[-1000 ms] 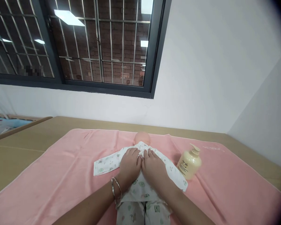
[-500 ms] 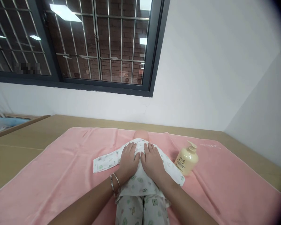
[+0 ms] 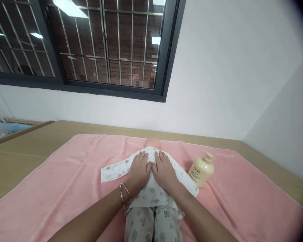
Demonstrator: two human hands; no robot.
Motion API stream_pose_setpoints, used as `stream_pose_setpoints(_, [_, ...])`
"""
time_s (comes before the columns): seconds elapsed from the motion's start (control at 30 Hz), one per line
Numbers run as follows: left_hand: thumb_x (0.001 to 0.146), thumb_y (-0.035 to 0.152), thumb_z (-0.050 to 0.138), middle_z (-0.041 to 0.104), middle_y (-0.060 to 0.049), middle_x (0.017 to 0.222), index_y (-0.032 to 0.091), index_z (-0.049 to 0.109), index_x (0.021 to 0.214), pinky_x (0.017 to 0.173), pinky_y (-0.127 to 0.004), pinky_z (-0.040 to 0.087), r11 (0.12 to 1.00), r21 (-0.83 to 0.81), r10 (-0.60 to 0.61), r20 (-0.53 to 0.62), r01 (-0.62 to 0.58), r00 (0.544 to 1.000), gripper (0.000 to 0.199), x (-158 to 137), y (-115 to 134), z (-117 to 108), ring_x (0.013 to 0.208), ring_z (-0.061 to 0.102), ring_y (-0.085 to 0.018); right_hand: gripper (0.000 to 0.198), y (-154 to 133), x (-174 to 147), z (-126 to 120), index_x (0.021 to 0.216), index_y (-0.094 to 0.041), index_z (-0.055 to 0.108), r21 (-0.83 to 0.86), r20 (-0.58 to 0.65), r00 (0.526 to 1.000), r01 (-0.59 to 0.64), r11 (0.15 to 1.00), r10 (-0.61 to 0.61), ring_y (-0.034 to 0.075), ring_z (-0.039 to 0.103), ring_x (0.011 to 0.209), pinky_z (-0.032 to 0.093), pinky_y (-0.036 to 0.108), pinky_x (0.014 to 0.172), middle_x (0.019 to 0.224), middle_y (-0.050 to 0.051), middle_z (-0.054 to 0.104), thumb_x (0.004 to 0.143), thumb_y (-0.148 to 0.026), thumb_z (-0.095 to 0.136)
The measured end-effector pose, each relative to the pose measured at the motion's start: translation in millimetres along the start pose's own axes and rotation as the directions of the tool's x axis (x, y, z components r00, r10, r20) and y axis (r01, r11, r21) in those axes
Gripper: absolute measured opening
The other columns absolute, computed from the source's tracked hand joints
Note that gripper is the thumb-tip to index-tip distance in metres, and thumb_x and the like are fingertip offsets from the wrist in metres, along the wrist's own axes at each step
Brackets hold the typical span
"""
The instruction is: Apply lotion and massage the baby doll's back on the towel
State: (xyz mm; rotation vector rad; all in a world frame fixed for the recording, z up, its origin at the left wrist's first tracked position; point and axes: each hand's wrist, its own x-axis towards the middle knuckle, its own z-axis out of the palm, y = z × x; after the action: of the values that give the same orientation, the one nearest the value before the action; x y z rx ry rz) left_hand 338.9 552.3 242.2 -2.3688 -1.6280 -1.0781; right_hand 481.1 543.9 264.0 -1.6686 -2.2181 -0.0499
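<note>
A baby doll lies on a pink blanket [image 3: 73, 188], dressed in a white printed top [image 3: 151, 198] and matching trousers [image 3: 141, 225]. Its rounded head [image 3: 153, 143] shows at the far end. My left hand [image 3: 139, 170], with two bangles at the wrist, rests flat on the left of the doll's chest. Beside it my right hand [image 3: 165, 170] lies flat on the right of the chest. The thumbs of both hands meet or nearly meet in the middle, and neither hand grips anything. The doll's sleeves spread out to both sides.
A pale yellow pump bottle [image 3: 201, 170] stands on the blanket, right of the doll's sleeve. The blanket covers much of a wooden table [image 3: 22, 168] set against a white wall [image 3: 217, 67]. A barred window [image 3: 111, 43] is above. Light blue cloth [image 3: 10, 127] shows at far left.
The camera view has shifted slightly, so the scene sits a little higher. Both hands stay flat on the doll's chest with no clear movement.
</note>
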Motion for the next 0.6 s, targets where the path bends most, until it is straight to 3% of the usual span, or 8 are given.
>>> stream_pose_setpoints(0.27, [0.093,0.024,0.038,0.067,-0.011,0.107,0.019,0.065,0.098,0.095,-0.044,0.047,0.995,0.084,0.065,-0.096,-0.057,0.993,0.028,-7,12,-9,0.104,0.060,-0.026,0.049,-20,-16,-8,0.140,-0.003,0.043,-0.177,-0.011,0.999,0.032,0.984,-0.035,0.030,0.039,0.132,0.028,0.042,0.110,0.139,0.022,0.045,0.096,-0.020,0.028])
stream_pose_setpoints(0.37, [0.092,0.026,0.041,0.067,-0.010,0.111,0.020,0.065,0.102,0.095,-0.043,0.047,0.995,0.098,0.023,-0.112,-0.012,0.993,0.027,-8,10,-7,0.107,0.059,-0.026,0.049,-20,-17,-14,0.139,-0.003,0.044,-0.146,0.038,0.999,-0.008,0.989,0.013,0.030,0.040,0.132,0.030,0.040,0.109,0.137,0.023,0.047,0.097,-0.023,0.029])
stream_pose_setpoints(0.5, [0.090,0.027,0.044,0.064,-0.013,0.121,0.015,0.063,0.114,0.102,-0.046,0.044,0.995,0.082,-0.046,-0.094,0.053,0.995,0.033,-6,5,-1,0.117,0.056,-0.028,0.058,-9,-6,-15,0.144,-0.002,0.036,-0.038,0.097,0.990,-0.095,0.995,0.099,0.033,0.033,0.136,0.026,0.043,0.111,0.144,0.025,0.037,0.097,-0.037,0.031])
stream_pose_setpoints(0.6, [0.090,0.024,0.042,0.057,-0.016,0.132,0.009,0.058,0.123,0.106,-0.049,0.041,0.999,0.043,-0.005,-0.043,0.007,0.999,0.040,-2,-1,2,0.126,0.049,-0.030,0.060,4,2,-8,0.147,-0.005,0.030,0.028,0.101,0.994,-0.051,0.998,0.047,0.031,0.023,0.141,0.020,0.042,0.114,0.150,0.021,0.028,0.097,-0.038,0.032])
